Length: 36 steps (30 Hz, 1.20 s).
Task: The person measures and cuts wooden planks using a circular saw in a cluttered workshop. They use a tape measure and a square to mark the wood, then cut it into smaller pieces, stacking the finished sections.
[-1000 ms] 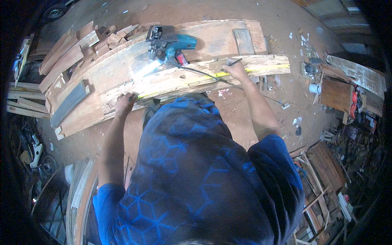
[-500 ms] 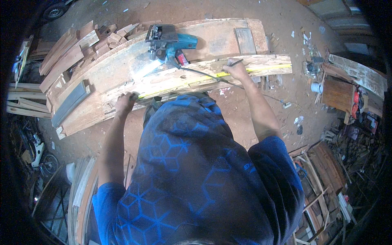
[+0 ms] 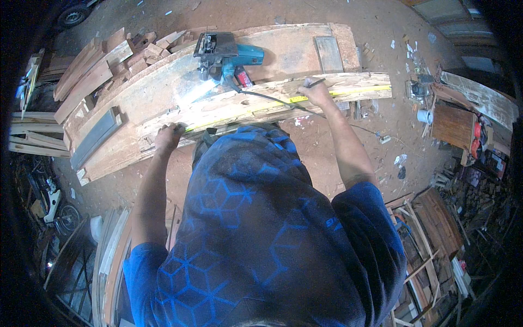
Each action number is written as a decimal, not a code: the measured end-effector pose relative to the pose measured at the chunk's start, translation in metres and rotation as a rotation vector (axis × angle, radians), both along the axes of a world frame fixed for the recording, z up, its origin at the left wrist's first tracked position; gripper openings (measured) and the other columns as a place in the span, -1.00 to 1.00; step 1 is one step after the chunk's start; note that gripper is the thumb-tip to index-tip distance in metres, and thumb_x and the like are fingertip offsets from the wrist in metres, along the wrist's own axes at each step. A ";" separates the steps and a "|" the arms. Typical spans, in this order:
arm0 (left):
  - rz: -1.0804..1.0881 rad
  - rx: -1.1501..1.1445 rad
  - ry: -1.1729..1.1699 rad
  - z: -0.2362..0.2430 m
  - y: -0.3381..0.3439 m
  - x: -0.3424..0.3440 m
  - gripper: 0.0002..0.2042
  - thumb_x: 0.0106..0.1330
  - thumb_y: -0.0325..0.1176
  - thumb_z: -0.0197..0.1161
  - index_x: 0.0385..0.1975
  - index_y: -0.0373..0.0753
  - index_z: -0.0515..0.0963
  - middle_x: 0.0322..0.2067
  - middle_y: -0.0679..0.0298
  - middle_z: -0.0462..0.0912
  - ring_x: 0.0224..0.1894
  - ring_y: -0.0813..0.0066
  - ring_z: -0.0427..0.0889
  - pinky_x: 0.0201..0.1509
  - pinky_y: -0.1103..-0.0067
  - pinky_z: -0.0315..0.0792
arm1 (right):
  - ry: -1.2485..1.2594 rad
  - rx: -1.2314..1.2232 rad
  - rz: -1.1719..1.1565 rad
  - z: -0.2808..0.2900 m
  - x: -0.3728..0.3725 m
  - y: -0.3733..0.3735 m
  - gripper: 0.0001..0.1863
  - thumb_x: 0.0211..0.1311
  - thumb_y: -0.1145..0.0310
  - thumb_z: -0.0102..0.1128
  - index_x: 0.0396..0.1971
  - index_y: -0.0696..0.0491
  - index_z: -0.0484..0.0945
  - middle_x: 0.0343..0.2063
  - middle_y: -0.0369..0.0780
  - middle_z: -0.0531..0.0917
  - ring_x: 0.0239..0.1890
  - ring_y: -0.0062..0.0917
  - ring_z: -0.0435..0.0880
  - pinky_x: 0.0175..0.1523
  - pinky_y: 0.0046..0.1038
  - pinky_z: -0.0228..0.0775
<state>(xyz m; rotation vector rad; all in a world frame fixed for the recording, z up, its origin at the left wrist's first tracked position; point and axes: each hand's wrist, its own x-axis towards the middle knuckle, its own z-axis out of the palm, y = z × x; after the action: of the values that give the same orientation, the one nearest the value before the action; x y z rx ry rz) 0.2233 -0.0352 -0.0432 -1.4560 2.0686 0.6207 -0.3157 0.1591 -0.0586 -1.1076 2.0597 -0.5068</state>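
Observation:
A yellow tape measure is stretched along a pale, rough-surfaced wooden board, reaching close to the board's right end. At the tape's left end, my left hand is closed around its dark case, mostly hidden by the fingers. My right hand rests on the board farther right, closed on a dark pencil just above the tape. The pencil's tip is too small to make out. A black cord crosses over the board and the tape, passing under or beside my right forearm.
Behind the board, a teal circular saw lies on the wide wooden bench. Dark flat blocks sit at the bench's left and right. Offcuts are heaped at the far left. A wooden box and scraps stand on the right.

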 end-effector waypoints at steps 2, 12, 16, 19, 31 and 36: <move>-0.004 -0.010 0.007 -0.003 -0.001 0.001 -0.53 0.39 0.15 0.19 0.07 -0.06 0.60 0.05 -0.05 0.61 0.16 -0.08 0.56 0.21 0.15 0.48 | 0.041 0.024 0.049 -0.002 -0.002 0.001 -0.68 0.13 0.19 0.44 -0.56 0.10 0.55 -0.62 -0.22 0.61 -0.53 -0.49 0.52 -0.36 -0.32 0.38; -0.012 -0.037 0.010 0.001 0.001 0.000 -0.54 0.39 0.15 0.20 0.05 -0.05 0.63 0.03 -0.05 0.63 0.14 -0.08 0.58 0.19 0.15 0.50 | 0.032 -0.063 -0.050 -0.001 0.006 0.003 -0.66 0.09 0.17 0.48 -0.50 0.13 0.58 -0.55 -0.15 0.64 -0.47 -0.42 0.56 -0.29 -0.27 0.42; 0.002 -0.006 -0.009 0.006 0.003 -0.002 -0.56 0.41 0.15 0.17 0.06 -0.01 0.64 0.03 -0.04 0.63 0.15 -0.06 0.57 0.20 0.14 0.49 | 0.065 -0.002 0.017 0.002 0.008 0.003 -0.67 0.10 0.18 0.47 -0.47 0.14 0.59 -0.54 -0.14 0.64 -0.45 -0.43 0.58 -0.28 -0.27 0.43; 0.008 -0.006 -0.028 0.006 0.002 -0.003 -0.58 0.42 0.14 0.15 0.06 0.02 0.64 0.04 -0.03 0.64 0.16 -0.05 0.57 0.21 0.14 0.49 | 0.036 -0.046 -0.007 -0.001 0.007 0.005 -0.68 0.10 0.18 0.47 -0.45 0.14 0.60 -0.54 -0.15 0.65 -0.45 -0.44 0.57 -0.28 -0.28 0.43; -0.144 0.132 0.373 -0.008 -0.005 0.018 -0.65 0.45 0.03 0.18 -0.01 -0.06 0.66 -0.03 0.09 0.71 0.09 -0.04 0.62 0.17 0.17 0.49 | -0.172 -0.301 -0.657 0.022 0.016 -0.003 -0.43 0.47 -0.10 0.12 -0.38 0.20 0.60 -0.55 -0.23 0.62 -0.43 -0.48 0.60 -0.23 -0.34 0.48; -0.163 0.114 0.412 0.031 0.016 -0.023 -0.69 0.46 -0.07 0.19 -0.02 -0.09 0.69 -0.05 0.06 0.72 0.03 -0.05 0.65 0.14 0.20 0.51 | -0.056 -0.389 -0.602 0.123 0.049 0.003 -0.54 0.50 -0.04 0.10 -0.11 0.12 0.59 -0.44 -0.34 0.53 -0.42 -0.62 0.53 -0.33 -0.47 0.44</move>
<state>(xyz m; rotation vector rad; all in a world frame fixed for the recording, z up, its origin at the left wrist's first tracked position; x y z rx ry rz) 0.2008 -0.0195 -0.0123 -1.1514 2.3846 1.0212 -0.2667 0.1617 0.0644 -0.6386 2.2891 -1.2593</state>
